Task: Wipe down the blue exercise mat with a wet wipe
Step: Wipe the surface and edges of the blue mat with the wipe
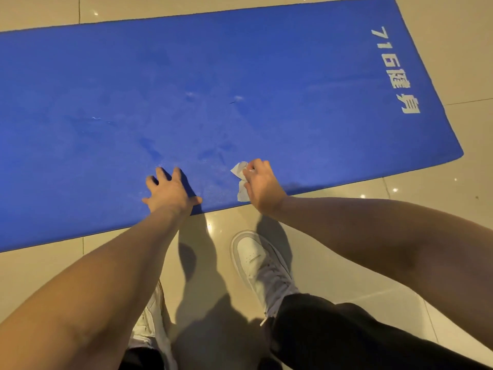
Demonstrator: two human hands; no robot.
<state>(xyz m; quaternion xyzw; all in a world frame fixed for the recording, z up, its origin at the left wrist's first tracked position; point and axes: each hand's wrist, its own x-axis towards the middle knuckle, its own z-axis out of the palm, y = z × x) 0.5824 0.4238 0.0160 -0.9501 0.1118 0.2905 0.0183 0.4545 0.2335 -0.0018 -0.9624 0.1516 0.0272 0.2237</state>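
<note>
Mat first: the blue exercise mat is laid flat on the shiny tiled floor, with white print near its right end; the wet wipe is on the mat close to the near edge, bunched up and gripped by the right hand, whose fingers are curled round it; the left hand is set near it on the left, fingers spread and pressed flat on the mat; darker patches are seen just beyond the hands, and these are judged to be wet from wiping; two pale spots are seen further out, near the middle, and they look unwiped; the far side and the printed end are judged left to do.

For a good clean, the wipe could be opened out a bit, so more of it is laid on the mat; it should be pushed in long straight rows, each row laid a little over the last, so no strip is missed; the pale spots may need to be rubbed harder; the mat should be held down by the spread hand, since the tiles look slippery and the mat could be slid or bunched by a hard push. A white shoe is planted on the floor by the near edge; balance should be minded on far reaches.
</note>
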